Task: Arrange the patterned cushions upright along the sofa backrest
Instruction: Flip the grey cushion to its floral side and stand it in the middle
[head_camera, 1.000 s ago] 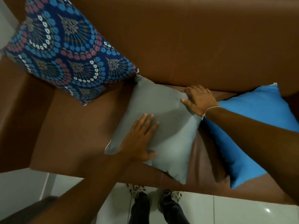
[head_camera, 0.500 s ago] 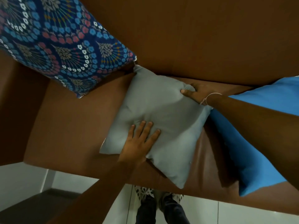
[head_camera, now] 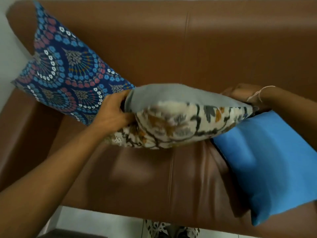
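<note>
Floral cushion lifted clear of the seat, mid-turn.

The floral cushion (head_camera: 180,121), grey back uppermost, hangs between the peacock-print cushion (head_camera: 68,74) and blue cushion (head_camera: 267,162); left hand (head_camera: 113,112) and right hand (head_camera: 243,95) pinch its ends. Next, I'd guess: stand it against the sofa backrest (head_camera: 205,48).

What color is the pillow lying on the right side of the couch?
Plain bright blue pillow, no pattern. The head view shows it clearly.
</note>
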The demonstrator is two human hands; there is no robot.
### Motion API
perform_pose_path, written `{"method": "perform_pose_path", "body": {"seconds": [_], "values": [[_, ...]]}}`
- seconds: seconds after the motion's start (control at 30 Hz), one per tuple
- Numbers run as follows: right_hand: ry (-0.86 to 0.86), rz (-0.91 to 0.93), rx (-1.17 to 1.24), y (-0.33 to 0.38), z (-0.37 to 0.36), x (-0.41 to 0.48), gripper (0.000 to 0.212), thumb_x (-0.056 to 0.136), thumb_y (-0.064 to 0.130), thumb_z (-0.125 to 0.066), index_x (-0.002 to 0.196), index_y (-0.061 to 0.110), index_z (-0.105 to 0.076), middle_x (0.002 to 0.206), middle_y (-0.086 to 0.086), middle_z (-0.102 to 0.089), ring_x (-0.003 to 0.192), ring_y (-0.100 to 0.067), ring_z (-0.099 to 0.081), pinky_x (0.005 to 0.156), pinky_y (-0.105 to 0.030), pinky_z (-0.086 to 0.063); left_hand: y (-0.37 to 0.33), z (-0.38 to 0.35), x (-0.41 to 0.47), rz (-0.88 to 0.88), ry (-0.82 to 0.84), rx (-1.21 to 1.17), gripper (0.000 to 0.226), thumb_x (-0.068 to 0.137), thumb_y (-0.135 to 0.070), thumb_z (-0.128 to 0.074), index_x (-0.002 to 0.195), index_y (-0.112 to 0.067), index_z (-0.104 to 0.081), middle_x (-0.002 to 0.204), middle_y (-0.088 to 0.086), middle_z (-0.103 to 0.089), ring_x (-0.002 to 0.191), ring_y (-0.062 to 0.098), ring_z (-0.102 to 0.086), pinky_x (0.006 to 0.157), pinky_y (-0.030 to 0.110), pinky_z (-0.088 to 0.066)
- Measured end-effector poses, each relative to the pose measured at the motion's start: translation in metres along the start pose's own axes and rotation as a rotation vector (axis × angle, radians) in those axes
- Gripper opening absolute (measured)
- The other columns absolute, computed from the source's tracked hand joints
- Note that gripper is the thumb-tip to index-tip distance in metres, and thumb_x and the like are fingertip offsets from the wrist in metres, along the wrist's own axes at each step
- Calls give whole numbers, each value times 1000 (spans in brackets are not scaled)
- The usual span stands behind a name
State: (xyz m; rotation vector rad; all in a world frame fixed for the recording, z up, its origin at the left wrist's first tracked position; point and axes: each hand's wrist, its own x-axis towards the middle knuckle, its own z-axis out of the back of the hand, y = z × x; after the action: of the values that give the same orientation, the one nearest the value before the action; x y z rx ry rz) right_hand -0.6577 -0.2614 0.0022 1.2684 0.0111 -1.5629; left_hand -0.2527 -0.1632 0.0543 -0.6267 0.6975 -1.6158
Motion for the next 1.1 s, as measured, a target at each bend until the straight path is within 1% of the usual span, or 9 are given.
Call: {"method": "perform_pose_path", "body": {"seconds": [0.13, 0.23, 0.3, 0.37, 0.5, 0.6, 0.7, 0.83, 1.1], "values": [[28, 195, 344, 15, -2, -48, 34, 93, 50, -51, 115, 32, -68, 113, 6, -75, 105, -16, -69, 78, -30, -55, 10, -18, 40, 83, -36, 116, 16, 79, -33, -56, 87, -19, -60, 65, -13, -54, 57, 4, -50, 55, 29, -34], [61, 441, 125, 18, -28, -64, 76, 67, 76, -67, 134, 52, -42, 126, 26, -61, 106, 11, -62, 79, -12, -52, 15, -31, 48, 181, -57, 17, 31, 82, -38, -43, 92, -15, -61, 73, 1, -61, 65, 16, -55, 61, 35, -40], [-50, 505, -78, 10, -41, -59, 113, 53, 73, -81, 148, 49, -25, 148, 21, -46, 133, -2, -48, 107, -34, -45, 22, -28, 44, 136, 44, -71, 50, 79, -40, -45, 125, -26, -58, 110, -1, -68, 98, 14, -63, 82, 34, -48], [-228, 554, -228, -5, -55, -49, 128, 47, 75, -82, 154, 38, -22, 155, 11, -39, 142, -14, -39, 115, -46, -34, 30, -24, 33, 13, 218, 7, 78, 75, -46, -55, 149, -36, -32, 146, -7, -49, 132, 12, -48, 104, 33, -40], [-455, 511, -140, -23, -70, -37, 101, 61, 81, -66, 143, 26, -45, 130, 1, -65, 119, -27, -61, 88, -31, -46, 28, -39, 20, -132, 237, 239, 100, 66, -60, -68, 150, -46, -15, 142, -29, -38, 127, -7, -39, 101, 21, -40], [-592, 521, -66, -11, -65, -31, 89, 68, 74, -67, 140, 25, -52, 129, -1, -67, 118, -27, -62, 88, -30, -47, 11, -41, 46, -86, -9, 221, 69, 63, -49, -66, 128, -34, -49, 103, -14, -66, 97, 14, -65, 72, 24, -44], [-703, 528, -63, 11, -52, -29, 84, 67, 76, -68, 134, 29, -57, 126, -1, -70, 115, -27, -64, 86, -32, -50, -7, -25, 88, -130, -129, 194, 37, 62, -37, -64, 93, -18, -60, 74, -8, -63, 72, 25, -66, 58, 30, -44], [-801, 466, -104, 31, -23, -27, 83, 61, 83, -62, 123, 28, -64, 112, -5, -74, 102, -32, -68, 81, -39, -54, -27, -5, 130, 5, 8, 143, 45, 59, -42, -65, 102, -27, -67, 87, -6, -73, 84, 21, -68, 71, 36, -54], [-698, 358, -16, 9, -26, 6, 79, 65, 76, -67, 128, 29, -60, 119, -4, -72, 109, -31, -67, 91, -43, -54, -5, -33, 150, 20, 83, 225, 62, 75, -46, -65, 133, -31, -50, 116, -3, -69, 104, 21, -64, 81, 27, -42]]}}
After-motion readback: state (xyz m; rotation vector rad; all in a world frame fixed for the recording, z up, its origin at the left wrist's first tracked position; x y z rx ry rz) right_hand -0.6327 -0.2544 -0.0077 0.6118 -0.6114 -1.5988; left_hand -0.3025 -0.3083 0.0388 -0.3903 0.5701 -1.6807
